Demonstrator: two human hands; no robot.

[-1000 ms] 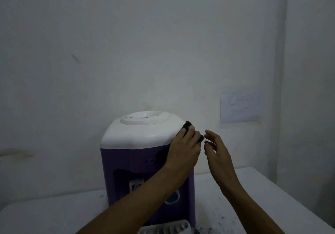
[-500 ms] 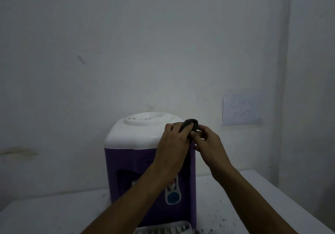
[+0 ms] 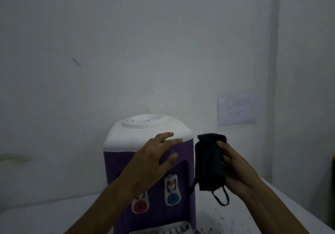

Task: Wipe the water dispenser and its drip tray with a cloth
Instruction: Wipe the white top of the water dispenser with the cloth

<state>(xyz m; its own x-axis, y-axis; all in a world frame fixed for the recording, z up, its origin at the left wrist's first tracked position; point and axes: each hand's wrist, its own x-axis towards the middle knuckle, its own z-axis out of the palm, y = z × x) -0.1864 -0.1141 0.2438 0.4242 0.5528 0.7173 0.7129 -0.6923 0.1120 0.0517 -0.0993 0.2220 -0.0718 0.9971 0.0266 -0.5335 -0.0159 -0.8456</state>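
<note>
Cloth [image 3: 210, 163] gripped in my right hand [image 3: 235, 168], left hand [image 3: 154, 159] open at center frame; dispenser [image 3: 150, 161] front and tray [image 3: 163, 229] look unwiped.

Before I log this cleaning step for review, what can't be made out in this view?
- Drip tray: cut off by the bottom edge.
- Red tap: its top is hidden by the left hand.
- Paper note on the wall: writing too faint to read surely.
- Right hand: fingers hidden behind the dark cloth.

Cloth [image 3: 210, 163] now in right hand [image 3: 233, 170]
</note>
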